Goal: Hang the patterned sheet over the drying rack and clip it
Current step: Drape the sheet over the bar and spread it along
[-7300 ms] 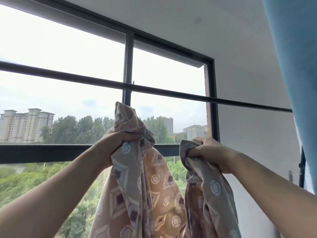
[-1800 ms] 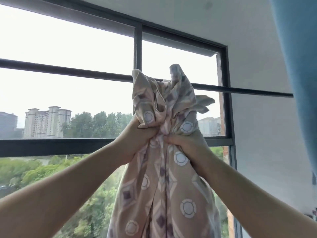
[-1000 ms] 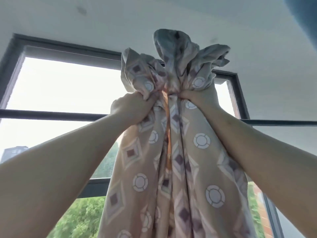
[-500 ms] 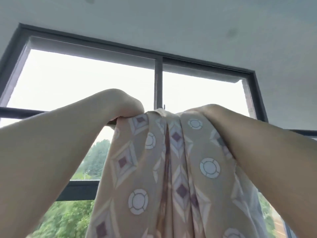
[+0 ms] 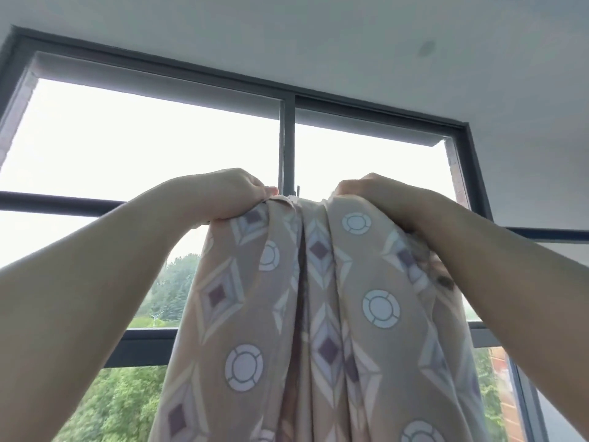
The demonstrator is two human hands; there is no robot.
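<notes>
Beige sheet (image 5: 251, 317), diamond-and-circle print, hangs bunched, pleated.

Above us a pale ceiling (image 5: 350, 33), before us a dark-framed window (image 5: 287, 138), green trees (image 5: 121, 406) outside, brick wall (image 5: 506, 378) at our right

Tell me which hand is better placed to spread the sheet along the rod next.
Probably the left hand: it grips the patterned sheet at the rod, and a long bare stretch shows on its side. The right hand grips too, with less bare rod visible beyond.
</notes>
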